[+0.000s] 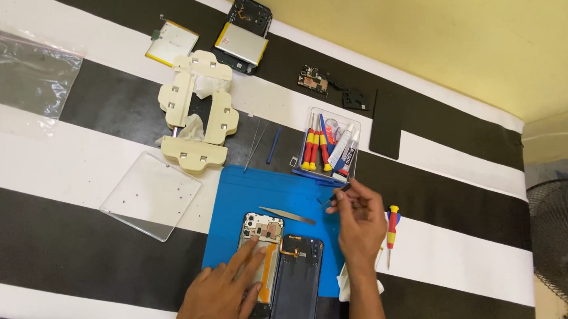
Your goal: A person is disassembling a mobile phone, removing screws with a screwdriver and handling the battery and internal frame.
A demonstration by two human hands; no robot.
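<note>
Pressing flat, open left hand [226,289] on opened phone [260,253], right hand [357,222] pinching thin black tool [337,194], blue rubbery mat [258,190]

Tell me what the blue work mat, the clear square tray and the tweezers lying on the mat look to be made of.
The blue rectangular mat looks like matte silicone or rubber: dull surface, moulded ridges near its top edge. The clear square tray seems to be rigid transparent plastic; the striped table shows through it and its rim catches light. The slim grey tweezers appear to be bare metal, with a pale sheen.
</note>
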